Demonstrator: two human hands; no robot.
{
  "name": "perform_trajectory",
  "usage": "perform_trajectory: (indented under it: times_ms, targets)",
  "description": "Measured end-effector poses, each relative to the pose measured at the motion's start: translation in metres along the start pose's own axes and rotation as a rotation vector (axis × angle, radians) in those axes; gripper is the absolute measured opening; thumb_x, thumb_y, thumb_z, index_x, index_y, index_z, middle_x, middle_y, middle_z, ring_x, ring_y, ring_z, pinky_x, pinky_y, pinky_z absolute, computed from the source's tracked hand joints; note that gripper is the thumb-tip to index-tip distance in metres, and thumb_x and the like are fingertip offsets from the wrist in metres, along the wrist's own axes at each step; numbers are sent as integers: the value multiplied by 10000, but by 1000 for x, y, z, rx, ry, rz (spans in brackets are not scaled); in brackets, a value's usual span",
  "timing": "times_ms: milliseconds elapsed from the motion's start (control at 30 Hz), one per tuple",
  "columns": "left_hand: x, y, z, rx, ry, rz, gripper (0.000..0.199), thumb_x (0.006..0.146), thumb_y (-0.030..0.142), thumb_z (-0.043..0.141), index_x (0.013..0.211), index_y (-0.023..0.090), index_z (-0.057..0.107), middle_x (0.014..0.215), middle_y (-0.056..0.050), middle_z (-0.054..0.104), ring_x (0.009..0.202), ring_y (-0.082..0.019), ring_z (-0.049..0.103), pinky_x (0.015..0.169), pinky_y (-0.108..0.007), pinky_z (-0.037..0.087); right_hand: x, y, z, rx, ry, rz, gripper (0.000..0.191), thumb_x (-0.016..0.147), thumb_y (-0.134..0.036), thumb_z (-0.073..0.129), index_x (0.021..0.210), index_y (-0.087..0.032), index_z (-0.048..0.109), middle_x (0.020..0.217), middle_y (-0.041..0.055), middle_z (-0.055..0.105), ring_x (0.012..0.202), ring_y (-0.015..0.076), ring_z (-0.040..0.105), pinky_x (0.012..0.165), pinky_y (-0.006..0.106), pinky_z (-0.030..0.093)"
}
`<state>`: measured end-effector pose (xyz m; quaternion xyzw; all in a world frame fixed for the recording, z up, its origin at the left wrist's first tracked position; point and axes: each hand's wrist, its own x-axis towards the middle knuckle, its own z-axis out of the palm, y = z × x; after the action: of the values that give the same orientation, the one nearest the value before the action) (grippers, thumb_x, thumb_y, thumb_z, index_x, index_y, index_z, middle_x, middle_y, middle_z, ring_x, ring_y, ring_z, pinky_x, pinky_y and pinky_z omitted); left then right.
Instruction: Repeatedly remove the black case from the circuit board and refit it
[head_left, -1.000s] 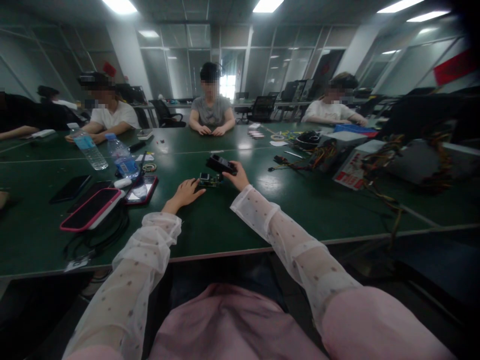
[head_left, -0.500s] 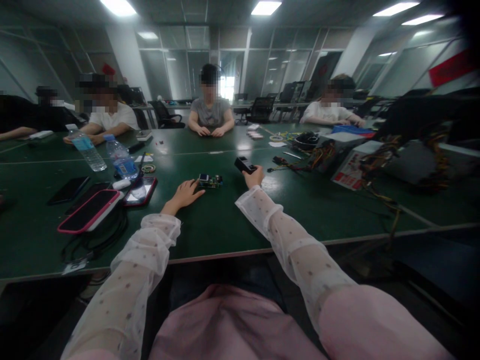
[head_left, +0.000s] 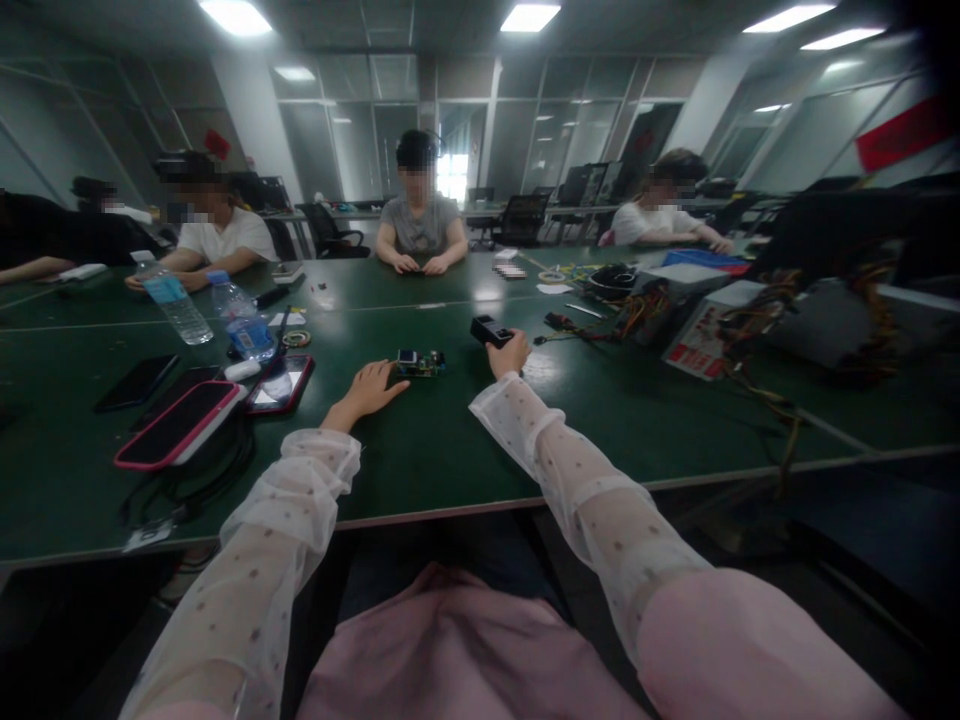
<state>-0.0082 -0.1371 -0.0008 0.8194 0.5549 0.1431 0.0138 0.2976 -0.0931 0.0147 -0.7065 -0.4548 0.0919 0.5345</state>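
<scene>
My left hand [head_left: 371, 388] lies flat on the green table [head_left: 442, 450], its fingers stretched out and apart. Its fingertips rest at the left edge of a small circuit board [head_left: 421, 364], which carries a little square screen and several components. To the right of the board, my right hand [head_left: 509, 354] is wrapped round a small black box-shaped case [head_left: 491, 330] at or just above the tabletop. Part of the case is hidden behind the fingers, and whether it touches the table I cannot tell.
Phones, including one in a pink-edged case [head_left: 180, 425], and two water bottles [head_left: 244, 318] stand or lie on the left. Power supply units [head_left: 712, 335] with bundled cables [head_left: 645, 310] occupy the right. Across the table sits a person in grey [head_left: 421, 225], with other people either side.
Both my hands stay almost where they were, the right one still round the black case. The person at the far right has shifted slightly.
</scene>
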Motion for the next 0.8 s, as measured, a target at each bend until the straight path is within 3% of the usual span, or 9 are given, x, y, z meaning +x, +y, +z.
perform_trajectory:
  times_ms: [233,800]
  targets:
    - [0,2,0,2,14,-11,677,933,662,333,1402,180,412,1468,-142,446,1361,-300,387,1107,-458,321,1,1,3,-95,-5,-3,546,722,-193,697,1209,-135,457,1271,189,519,1238,330,415,1036,477,351]
    - [-2,1,-1,-42,16,2,657,931,663,323,1369,184,429,1439,-144,468,1343,-308,402,1089,-482,342,-2,4,9,-149,-99,-91,501,706,-210,703,1149,-169,474,1216,165,541,1184,322,469,1000,483,390]
